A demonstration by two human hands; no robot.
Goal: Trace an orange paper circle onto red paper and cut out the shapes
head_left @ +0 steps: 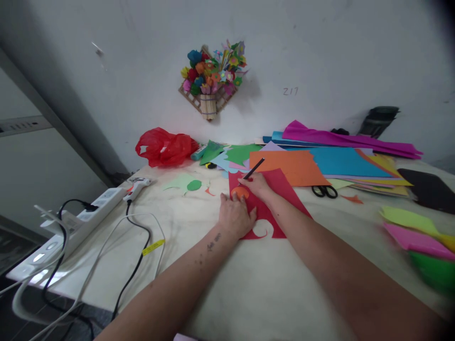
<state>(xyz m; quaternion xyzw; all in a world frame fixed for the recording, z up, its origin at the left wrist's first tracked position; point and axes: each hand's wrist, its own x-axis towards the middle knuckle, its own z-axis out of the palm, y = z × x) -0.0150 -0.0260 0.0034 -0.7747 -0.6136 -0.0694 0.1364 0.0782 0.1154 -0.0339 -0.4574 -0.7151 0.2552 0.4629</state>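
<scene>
From my end, nearest first: the red sheet already has a rounded bite out of its near edge, so some cutting is done. My left hand is spread low over the sheet, fingertips on the orange disc, which lies on the red paper. My right hand pinches a dark pen at the disc's far rim; I read that as tracing, can't tell if the tip touches or how much line exists. Red under the disc looks uncut, so I'd call this marking stage. Scissors sit unused off to the right, green disc lies loose left, orange sheet behind
</scene>
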